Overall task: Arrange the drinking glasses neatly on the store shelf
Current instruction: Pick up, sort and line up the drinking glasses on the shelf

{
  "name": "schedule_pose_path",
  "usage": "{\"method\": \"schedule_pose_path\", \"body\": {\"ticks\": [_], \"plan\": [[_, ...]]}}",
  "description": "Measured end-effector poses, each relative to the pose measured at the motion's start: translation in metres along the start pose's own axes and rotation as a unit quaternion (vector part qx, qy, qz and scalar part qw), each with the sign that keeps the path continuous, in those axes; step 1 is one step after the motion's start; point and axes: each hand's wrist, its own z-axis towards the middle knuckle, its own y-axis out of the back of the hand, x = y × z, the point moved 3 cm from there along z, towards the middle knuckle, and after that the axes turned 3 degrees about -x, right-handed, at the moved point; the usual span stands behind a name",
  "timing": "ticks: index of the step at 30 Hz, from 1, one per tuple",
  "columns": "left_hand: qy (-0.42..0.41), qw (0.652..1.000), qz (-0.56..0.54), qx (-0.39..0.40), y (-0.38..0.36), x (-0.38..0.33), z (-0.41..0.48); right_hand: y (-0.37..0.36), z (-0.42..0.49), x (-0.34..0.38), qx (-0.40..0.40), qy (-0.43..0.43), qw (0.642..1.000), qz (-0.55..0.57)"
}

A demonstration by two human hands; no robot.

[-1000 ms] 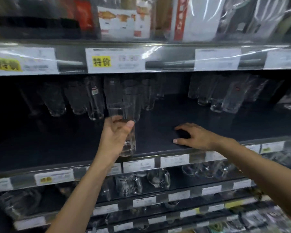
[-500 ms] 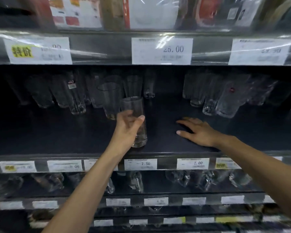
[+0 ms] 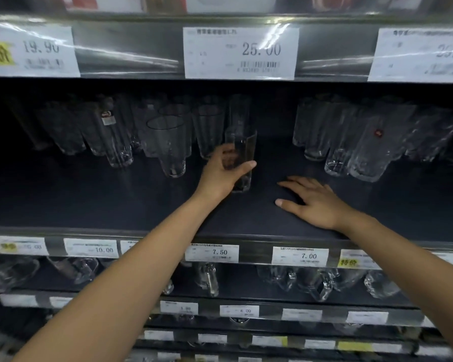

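Midway along a dark store shelf (image 3: 89,202), a person places a drinking glass among the stock. At far left, a cluster of clear tumblers (image 3: 115,139) stands towards the back, with one wider glass (image 3: 171,150) set forward of the others and out of line. Just to its right, the left hand (image 3: 220,173) wraps fingers and thumb round the lower half of a tall, straight-sided glass (image 3: 242,152). The glass is upright, its base at or just above the shelf surface; whether it touches cannot be told from this angle. It sits at the right-hand edge of the cluster, close beside a neighbouring tumbler (image 3: 209,131). To do the step well, the base should probably meet the shelf flat. The glass should stay upright and be eased back level with the row rather than dropped, with enough clearance that glass does not knock glass. The grip should loosen only once it stands on its own. Further right, the right hand (image 3: 311,202) lies palm down on bare shelf, fingers straight and spread, holding nothing, apparently as a brace. Beyond it a second group of glasses (image 3: 351,145) stands in a loose bunch, likely next for straightening.
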Motion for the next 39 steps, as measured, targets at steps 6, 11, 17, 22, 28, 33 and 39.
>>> {"method": "schedule_pose_path", "body": {"ticks": [6, 11, 17, 22, 28, 33, 39], "plan": [[-0.012, 0.998, 0.026, -0.062, -0.013, 0.008, 0.020, -0.001, 0.001, 0.000, -0.010, 0.001, 1.000, 0.000], [0.001, 0.993, 0.056, -0.102, -0.019, 0.022, 0.033, -0.001, 0.001, -0.001, -0.015, 0.005, 1.000, 0.004], [-0.022, 0.977, 0.151, -0.149, -0.025, 0.020, 0.048, -0.001, 0.002, -0.002, -0.014, 0.005, 1.000, 0.005], [0.006, 0.975, 0.158, -0.157, -0.029, 0.032, 0.069, -0.001, 0.001, -0.002, -0.011, 0.005, 1.000, 0.012], [0.017, 0.973, 0.162, -0.165, -0.032, 0.038, 0.084, -0.001, 0.002, -0.002, -0.009, 0.006, 1.000, 0.013], [0.011, 0.971, 0.170, -0.170, -0.033, 0.040, 0.090, -0.001, 0.001, -0.001, -0.014, 0.007, 1.000, 0.017], [-0.002, 0.968, 0.183, -0.174, -0.032, 0.039, 0.094, 0.001, 0.000, 0.001, -0.010, 0.004, 1.000, 0.015]]}}
